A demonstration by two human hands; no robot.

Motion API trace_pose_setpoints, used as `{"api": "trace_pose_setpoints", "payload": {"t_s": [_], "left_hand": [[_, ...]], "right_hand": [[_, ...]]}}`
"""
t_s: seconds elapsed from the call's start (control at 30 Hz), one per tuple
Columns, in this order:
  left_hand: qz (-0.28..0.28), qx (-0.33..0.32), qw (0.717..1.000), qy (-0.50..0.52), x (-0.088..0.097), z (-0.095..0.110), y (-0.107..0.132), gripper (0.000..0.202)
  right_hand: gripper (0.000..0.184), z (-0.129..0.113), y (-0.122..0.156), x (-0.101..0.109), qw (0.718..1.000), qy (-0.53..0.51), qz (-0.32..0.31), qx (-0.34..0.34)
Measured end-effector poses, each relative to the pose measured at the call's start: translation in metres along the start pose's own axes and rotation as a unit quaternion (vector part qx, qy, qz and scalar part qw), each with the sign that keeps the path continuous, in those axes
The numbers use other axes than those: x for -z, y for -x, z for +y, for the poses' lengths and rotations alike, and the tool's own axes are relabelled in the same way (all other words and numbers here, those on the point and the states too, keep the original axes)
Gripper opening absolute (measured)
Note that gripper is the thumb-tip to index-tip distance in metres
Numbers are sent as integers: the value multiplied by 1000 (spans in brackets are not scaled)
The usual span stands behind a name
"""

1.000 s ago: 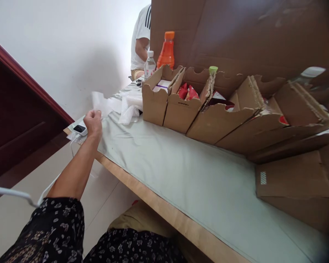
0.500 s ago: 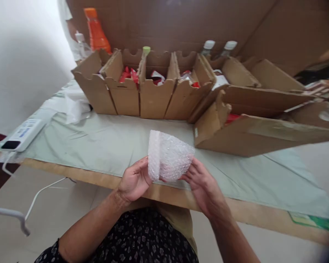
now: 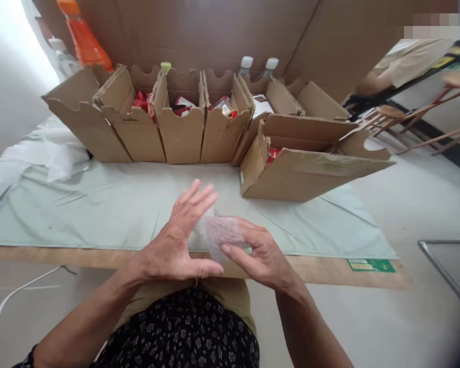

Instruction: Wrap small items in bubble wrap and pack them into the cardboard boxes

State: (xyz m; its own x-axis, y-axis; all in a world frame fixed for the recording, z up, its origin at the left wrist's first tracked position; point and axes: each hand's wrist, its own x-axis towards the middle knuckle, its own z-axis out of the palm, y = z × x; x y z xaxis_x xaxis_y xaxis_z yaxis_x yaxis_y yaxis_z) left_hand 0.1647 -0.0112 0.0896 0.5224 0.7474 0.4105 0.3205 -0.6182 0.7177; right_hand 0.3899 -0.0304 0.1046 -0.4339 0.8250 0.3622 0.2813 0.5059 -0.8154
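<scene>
Between thumb and fingers, my right hand [image 3: 258, 250] grips a bubble-wrapped bundle [image 3: 218, 232] just above the table's front edge. The wrap is clear and blurred, and what it covers cannot be made out. My left hand [image 3: 180, 240] is spread beside the bundle's left side, thumb stretched out below and fingers pointing up and away. Whether its palm touches the wrap I cannot tell. Beyond both hands lies the pale green cloth [image 3: 134, 204] on the table.
Several cardboard bins [image 3: 184, 133] with red packets stand in a row at the back. A longer cardboard box [image 3: 302, 174] lies angled at right. Behind the bins are an orange bottle [image 3: 86, 43] and white-capped bottles [image 3: 246, 66]. Plastic bags [image 3: 63, 153] lie left; wooden stools [image 3: 391, 113] stand right.
The bundle has been turned and is now in my right hand. My left hand has opened away from it with fingers spread. The view has swung to the right.
</scene>
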Motion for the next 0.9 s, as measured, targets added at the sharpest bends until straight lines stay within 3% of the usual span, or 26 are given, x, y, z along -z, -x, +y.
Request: {"api": "trace_pose_setpoints", "payload": {"t_s": [0.07,0.17,0.3,0.37,0.43,0.5,0.6,0.7,0.8,0.83,0.9], "left_hand": [[-94,-24,995,0,5,3,-15,74],[-186,49,981,-1,10,-7,-23,18],[-235,171,954,76,30,-28,-8,23],[-217,235,936,149,44,-35,0,22],[-166,279,927,188,55,-41,2,25],[-124,305,930,165,58,-50,1,33],[-99,333,938,-19,51,-63,2,60],[-23,282,929,-238,42,-67,11,75],[61,146,928,-336,27,-60,16,73],[65,99,929,-349,19,-57,15,73],[22,30,934,-355,-1,-54,12,71]], "right_hand": [[13,-10,-1,7,999,18,-15,28],[12,-19,10,22,997,26,66,13],[8,-11,32,39,967,-25,241,-78],[7,1,36,39,952,-32,283,-114],[14,18,34,33,944,-27,291,-153],[26,41,32,24,940,-8,277,-201],[55,75,40,18,924,112,264,-253],[67,91,54,25,890,277,279,-230],[62,83,50,23,884,373,241,-142],[61,78,42,17,889,392,208,-113],[62,70,19,-4,902,409,116,-79]]}}
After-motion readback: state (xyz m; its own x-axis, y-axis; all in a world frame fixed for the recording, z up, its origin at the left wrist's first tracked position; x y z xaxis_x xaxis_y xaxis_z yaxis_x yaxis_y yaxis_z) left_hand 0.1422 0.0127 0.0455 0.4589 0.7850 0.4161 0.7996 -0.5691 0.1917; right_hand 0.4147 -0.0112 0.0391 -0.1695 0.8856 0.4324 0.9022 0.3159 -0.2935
